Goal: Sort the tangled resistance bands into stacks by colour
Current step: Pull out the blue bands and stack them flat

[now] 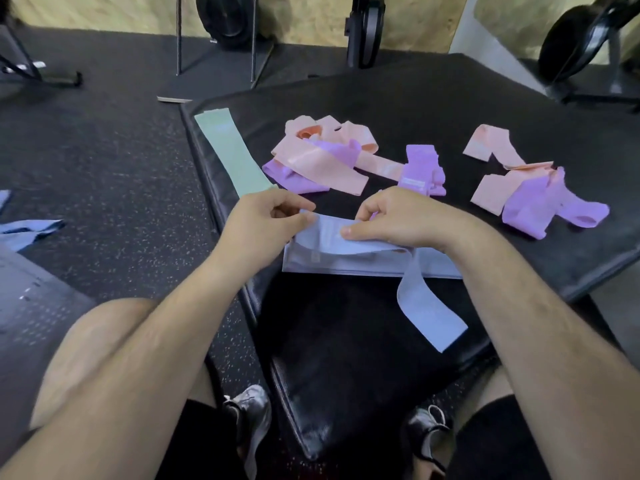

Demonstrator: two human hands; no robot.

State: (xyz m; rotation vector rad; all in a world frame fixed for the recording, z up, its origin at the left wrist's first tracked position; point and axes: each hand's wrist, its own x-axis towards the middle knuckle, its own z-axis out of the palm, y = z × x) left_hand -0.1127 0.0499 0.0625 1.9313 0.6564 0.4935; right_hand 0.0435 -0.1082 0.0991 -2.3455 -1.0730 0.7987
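A pale blue band (pixel 332 237) is held over a flat stack of blue bands (pixel 349 263) on the black padded bench (pixel 433 109). My left hand (pixel 266 220) pinches its left end and my right hand (pixel 398 216) pinches it further right; a loose blue tail (pixel 426 313) hangs toward me. A green band (pixel 232 154) lies flat at the bench's left edge. Behind my hands sit a tangle of pink and purple bands (pixel 322 157), a purple band (pixel 420 168) beside it, and a second pink and purple tangle (pixel 533 188) on the right.
The bench stands on dark speckled rubber flooring (pixel 121 161). More blue bands (pixel 27 230) lie on the floor at far left. Gym equipment with black wheels (pixel 581 39) and metal legs (pixel 180 36) stands along the back wall. My knees and shoes (pixel 249 410) are below.
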